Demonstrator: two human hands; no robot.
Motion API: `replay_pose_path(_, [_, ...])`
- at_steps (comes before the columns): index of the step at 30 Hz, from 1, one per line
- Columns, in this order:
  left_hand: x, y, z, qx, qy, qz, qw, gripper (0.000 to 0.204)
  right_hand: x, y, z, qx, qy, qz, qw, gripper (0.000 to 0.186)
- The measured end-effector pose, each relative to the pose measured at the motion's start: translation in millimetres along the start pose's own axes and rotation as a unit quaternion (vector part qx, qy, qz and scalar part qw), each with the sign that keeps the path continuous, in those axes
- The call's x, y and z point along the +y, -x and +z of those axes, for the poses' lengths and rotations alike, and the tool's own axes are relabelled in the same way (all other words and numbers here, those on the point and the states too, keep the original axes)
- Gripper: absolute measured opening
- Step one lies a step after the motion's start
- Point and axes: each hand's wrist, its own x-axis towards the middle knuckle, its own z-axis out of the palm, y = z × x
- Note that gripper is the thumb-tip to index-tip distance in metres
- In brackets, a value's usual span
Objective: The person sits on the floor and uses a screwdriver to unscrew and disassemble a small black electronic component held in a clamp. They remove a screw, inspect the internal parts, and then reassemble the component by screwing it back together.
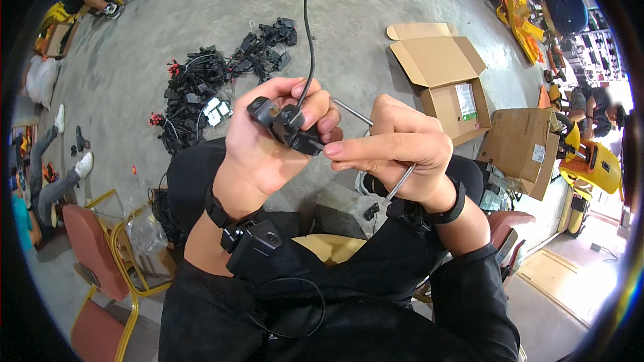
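Observation:
My left hand (258,141) is closed around a small black plastic device (290,127) with rounded knobs on it. From it a black cable (308,40) with a red tip rises above the fingers. My right hand (399,151) is closed too, its thumb and index finger pinched at the device's right side; whatever lies between those fingertips is hidden. A thin metal rod (352,112) sits in the right hand, showing above the index finger and again below the palm at a different angle. Its middle is covered by the hand. Both wrists wear black straps with small black units.
Tangled black cabled devices (201,87) lie on the concrete floor beyond my left hand. An open cardboard box (439,60) and a second carton (516,147) stand at right. Below my hands is a grey block (339,211). Reddish chairs (94,248) are at left; other people sit around the edges.

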Motion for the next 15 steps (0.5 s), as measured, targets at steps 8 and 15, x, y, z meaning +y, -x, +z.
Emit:
replay_pose_path(8, [-1.8,2.2,0.4,0.003,0.033,0.004,0.999,0.02,0.2,-1.7,2.2,-0.044,0.071,-0.037,0.996,0.038])
replay_pose_path(15, [-1.2,-1.9,2.7,0.028,-0.022,0.008,0.999,0.026,7.1,-1.7,3.1,-0.035,0.109,-0.036,0.993,0.041])
